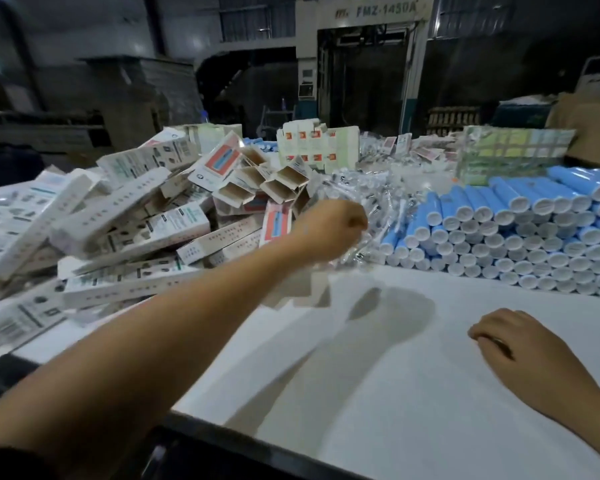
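Note:
My left hand point(329, 230) reaches far across the white table point(413, 375) into a heap of clear plastic packets point(368, 188). Its fingers are curled down into the heap and seem to grip one clear packet; the fingertips are hidden behind the back of the hand. My right hand point(520, 344) rests on the table at the lower right, fingers loosely bent, holding nothing. Left of the heap lies a pile of long white cartons point(125, 216), some with open ends point(253, 188). To the right, blue tubes with white caps point(520, 230) are stacked in neat rows.
Flat printed carton blanks stand at the back centre point(317, 147) and back right point(513, 154). A large machine point(364, 64) and dark factory floor lie beyond the table. The table's near dark edge point(194, 434) runs below my left forearm.

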Demonstrator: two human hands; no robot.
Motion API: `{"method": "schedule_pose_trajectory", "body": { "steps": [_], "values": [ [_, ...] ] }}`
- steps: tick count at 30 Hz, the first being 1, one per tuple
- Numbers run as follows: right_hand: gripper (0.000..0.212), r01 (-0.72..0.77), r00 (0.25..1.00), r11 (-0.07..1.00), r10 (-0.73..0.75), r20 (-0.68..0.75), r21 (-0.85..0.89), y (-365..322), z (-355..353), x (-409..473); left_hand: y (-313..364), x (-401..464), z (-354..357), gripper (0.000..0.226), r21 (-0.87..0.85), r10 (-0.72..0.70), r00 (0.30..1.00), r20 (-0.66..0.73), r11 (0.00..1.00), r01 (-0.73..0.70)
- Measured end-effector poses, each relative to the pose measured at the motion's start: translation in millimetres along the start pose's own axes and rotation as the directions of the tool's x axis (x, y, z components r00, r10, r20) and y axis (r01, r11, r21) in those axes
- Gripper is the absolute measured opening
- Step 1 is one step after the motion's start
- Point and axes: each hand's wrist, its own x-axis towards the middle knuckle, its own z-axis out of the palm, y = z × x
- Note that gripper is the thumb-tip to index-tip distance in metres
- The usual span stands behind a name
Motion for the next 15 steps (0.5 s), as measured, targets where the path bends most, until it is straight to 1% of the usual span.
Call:
{"method": "schedule_pose_trajectory", "body": {
  "steps": [1, 3, 4, 5, 6, 7, 9, 12, 14, 15],
  "values": [
    [0.018, 0.000, 1.000, 1.000, 0.000, 0.004, 0.006, -0.3, -0.1, 0.4, -17.3, 8.8, -13.7, 0.022, 0.068, -0.042, 0.996, -0.082, 0.997, 0.048],
    [0.022, -0.001, 1.000, 1.000, 0.000, 0.004, 0.031, -1.0, 0.2, 1.5, -51.7, 24.7, -36.0, 0.020, 0.142, -0.128, 0.958, -0.255, 0.975, 0.168],
    [0.025, 0.001, 1.000, 0.999, -0.001, -0.001, 0.045, -1.1, 0.8, 2.4, -67.2, 31.1, -43.6, 0.020, 0.155, -0.155, 0.935, -0.319, 0.965, 0.212],
    [0.028, 0.003, 1.000, 0.998, -0.002, -0.008, 0.055, -1.0, 1.6, 3.0, -81.6, 37.4, -48.8, 0.021, 0.173, -0.164, 0.922, -0.350, 0.956, 0.236],
    [0.030, 0.005, 1.000, 0.998, -0.004, -0.017, 0.059, -0.9, 2.5, 3.6, -93.9, 43.7, -51.6, 0.022, 0.221, -0.165, 0.925, -0.343, 0.943, 0.250],
    [0.033, 0.004, 1.000, 0.998, -0.002, -0.024, 0.061, -0.5, 3.5, 4.0, -103.9, 49.6, -52.9, 0.025, 0.294, -0.174, 0.938, -0.300, 0.918, 0.265],
    [0.036, 0.000, 0.999, 0.998, 0.002, -0.033, 0.063, 0.6, 4.8, 4.3, -115.3, 59.0, -51.1, 0.031, 0.416, -0.227, 0.960, -0.164, 0.866, 0.276],
    [0.038, 0.012, 0.999, 0.998, -0.010, -0.036, 0.069, 0.3, 4.2, 4.7, -121.8, 73.5, -41.9, 0.042, 0.444, -0.329, 0.944, -0.005, 0.846, 0.297],
    [0.037, 0.021, 0.999, 0.997, -0.019, -0.032, 0.080, 0.5, 2.8, 4.9, -121.7, 81.2, -36.4, 0.048, 0.463, -0.392, 0.918, 0.054, 0.825, 0.325],
    [0.036, 0.024, 0.999, 0.996, -0.022, -0.027, 0.086, 0.7, 2.3, 4.7, -120.6, 82.9, -34.0, 0.049, 0.473, -0.406, 0.912, 0.061, 0.816, 0.332]
  ]
}}
